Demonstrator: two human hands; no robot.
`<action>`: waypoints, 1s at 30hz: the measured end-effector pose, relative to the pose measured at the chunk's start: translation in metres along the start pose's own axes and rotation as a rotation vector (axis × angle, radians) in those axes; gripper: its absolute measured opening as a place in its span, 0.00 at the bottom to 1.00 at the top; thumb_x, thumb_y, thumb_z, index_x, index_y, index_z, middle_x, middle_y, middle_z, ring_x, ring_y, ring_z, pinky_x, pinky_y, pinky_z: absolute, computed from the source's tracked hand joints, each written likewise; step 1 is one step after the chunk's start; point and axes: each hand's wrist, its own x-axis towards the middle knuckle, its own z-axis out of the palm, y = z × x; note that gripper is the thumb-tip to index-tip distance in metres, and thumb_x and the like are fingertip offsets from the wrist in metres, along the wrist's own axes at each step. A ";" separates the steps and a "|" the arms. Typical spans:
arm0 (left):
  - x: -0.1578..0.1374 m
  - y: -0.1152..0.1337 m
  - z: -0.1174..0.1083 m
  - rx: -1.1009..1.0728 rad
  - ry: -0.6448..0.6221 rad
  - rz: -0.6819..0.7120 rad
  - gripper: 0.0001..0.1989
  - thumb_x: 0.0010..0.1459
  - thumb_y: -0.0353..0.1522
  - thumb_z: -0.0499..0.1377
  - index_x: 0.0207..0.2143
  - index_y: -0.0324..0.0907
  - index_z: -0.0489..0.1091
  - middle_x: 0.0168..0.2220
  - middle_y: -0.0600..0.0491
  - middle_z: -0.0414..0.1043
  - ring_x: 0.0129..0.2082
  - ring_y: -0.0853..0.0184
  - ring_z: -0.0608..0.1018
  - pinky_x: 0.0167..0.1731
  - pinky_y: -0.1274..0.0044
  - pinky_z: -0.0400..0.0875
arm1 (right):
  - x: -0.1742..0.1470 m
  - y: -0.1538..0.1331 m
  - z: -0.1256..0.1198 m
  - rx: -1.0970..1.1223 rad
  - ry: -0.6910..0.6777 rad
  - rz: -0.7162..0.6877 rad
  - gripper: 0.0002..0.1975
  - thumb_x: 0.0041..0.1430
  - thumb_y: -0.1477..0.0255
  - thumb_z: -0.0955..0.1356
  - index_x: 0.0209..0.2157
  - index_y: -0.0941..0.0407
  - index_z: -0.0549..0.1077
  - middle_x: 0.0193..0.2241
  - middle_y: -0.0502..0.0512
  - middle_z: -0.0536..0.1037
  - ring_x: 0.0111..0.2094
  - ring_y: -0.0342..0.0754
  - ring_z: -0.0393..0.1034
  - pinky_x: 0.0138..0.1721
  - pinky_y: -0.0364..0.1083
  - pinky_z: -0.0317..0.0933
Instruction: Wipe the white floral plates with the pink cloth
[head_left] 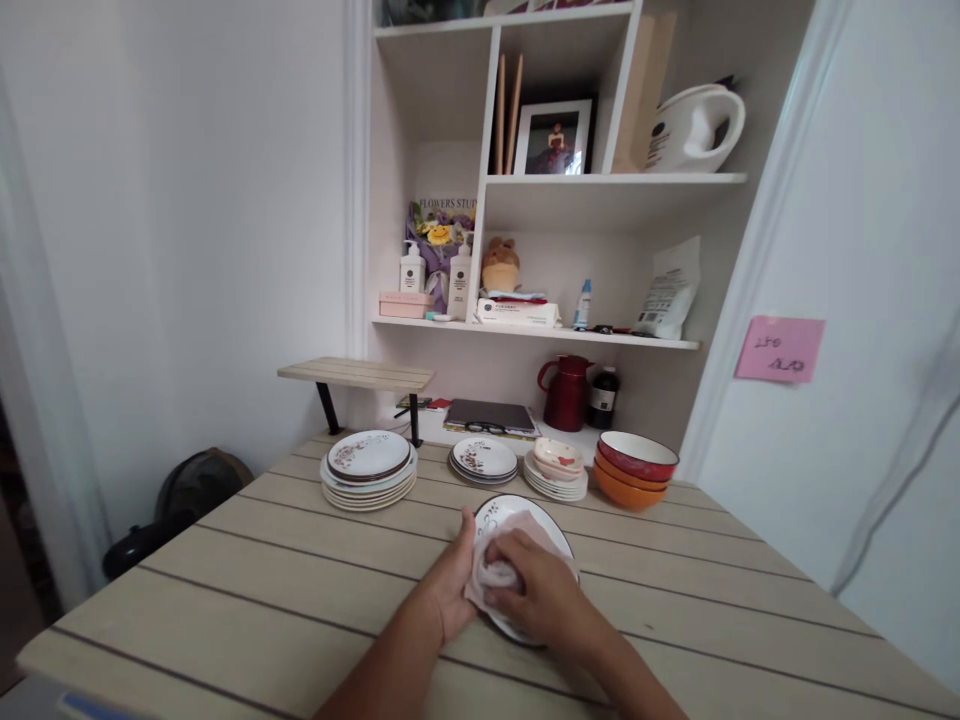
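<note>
A white plate [551, 528] with a dark rim and a floral print is in front of me, tilted a little over the table. My left hand [452, 582] grips its left edge, thumb up along the rim. Bunched in my right hand [536, 590] is a pale, thin cloth [495, 572], pressed on the plate's face. Part of the cloth spreads over the plate and hides much of its print. The fingertips of my left hand are hidden beneath the plate.
Behind the plate stand a tall plate stack [367, 495], a smaller plate stack [484, 460], small dishes [557, 487] and stacked red and orange bowls [634, 490]. A red jug [568, 395], a dark bottle [603, 398] and a laptop [491, 415] are farther back, below white shelves [600, 338].
</note>
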 end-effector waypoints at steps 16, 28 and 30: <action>0.000 0.002 -0.004 -0.044 -0.059 -0.012 0.38 0.58 0.55 0.45 0.58 0.35 0.62 0.50 0.39 0.73 0.53 0.55 0.72 0.55 0.65 0.60 | -0.012 0.009 -0.014 -0.136 -0.111 0.068 0.12 0.46 0.66 0.70 0.35 0.52 0.72 0.37 0.51 0.73 0.39 0.50 0.66 0.37 0.45 0.52; 0.003 -0.001 -0.001 -0.074 -0.110 0.028 0.38 0.57 0.55 0.44 0.59 0.38 0.61 0.52 0.40 0.71 0.55 0.55 0.71 0.56 0.64 0.58 | 0.017 0.014 -0.011 -0.217 0.178 0.084 0.16 0.54 0.68 0.67 0.46 0.45 0.71 0.45 0.53 0.72 0.48 0.54 0.63 0.46 0.50 0.50; 0.003 -0.001 0.000 -0.071 -0.108 0.029 0.37 0.58 0.55 0.45 0.59 0.38 0.60 0.53 0.40 0.70 0.56 0.55 0.70 0.57 0.64 0.57 | 0.012 0.019 -0.018 -0.211 0.134 0.151 0.15 0.55 0.66 0.66 0.45 0.48 0.71 0.44 0.54 0.73 0.46 0.53 0.65 0.42 0.48 0.52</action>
